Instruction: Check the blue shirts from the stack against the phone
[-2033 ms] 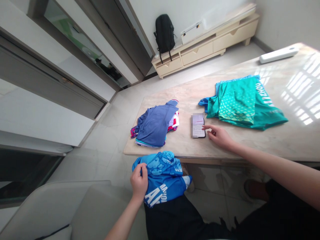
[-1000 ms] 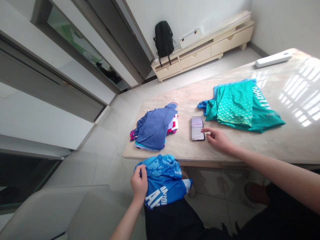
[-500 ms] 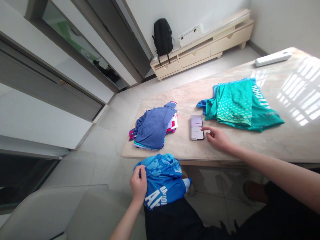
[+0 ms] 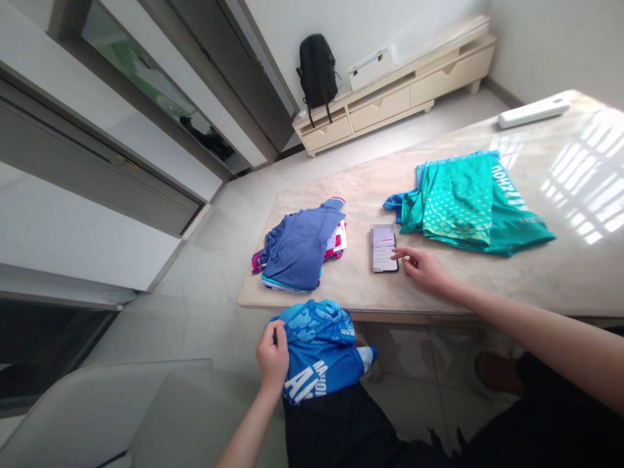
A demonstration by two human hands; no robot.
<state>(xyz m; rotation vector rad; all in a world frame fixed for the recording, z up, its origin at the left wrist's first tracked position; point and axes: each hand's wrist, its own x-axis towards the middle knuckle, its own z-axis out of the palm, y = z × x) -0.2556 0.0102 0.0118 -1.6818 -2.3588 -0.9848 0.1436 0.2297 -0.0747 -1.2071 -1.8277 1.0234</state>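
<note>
My left hand [image 4: 273, 354] is closed on the left edge of a blue shirt [image 4: 319, 361] with white lettering and a lighter patterned part. The shirt hangs across my lap, in front of the table's edge. On the table a phone [image 4: 385, 250] lies face up with its screen lit and partly blurred. My right hand [image 4: 423, 268] reaches over from the right, index finger stretched onto the screen's right side, the other fingers loosely bent and holding nothing. Left of the phone is a pile of folded clothes [image 4: 299, 250], a slate-blue one on top. Beyond my right hand lies a green shirt [image 4: 468, 205] over blue cloth.
The marble-look table [image 4: 355, 296] spans the middle and right. A long white device [image 4: 533, 114] lies at its far end. Past it, a low cabinet [image 4: 380, 110] bears a black backpack [image 4: 316, 71] and a white box [image 4: 370, 70]. A pale chair [image 4: 166, 416] stands at lower left.
My left hand and the blue shirt have shifted very slightly to the right. The text on the phone screen looks a little different. My right hand stays at the phone.
</note>
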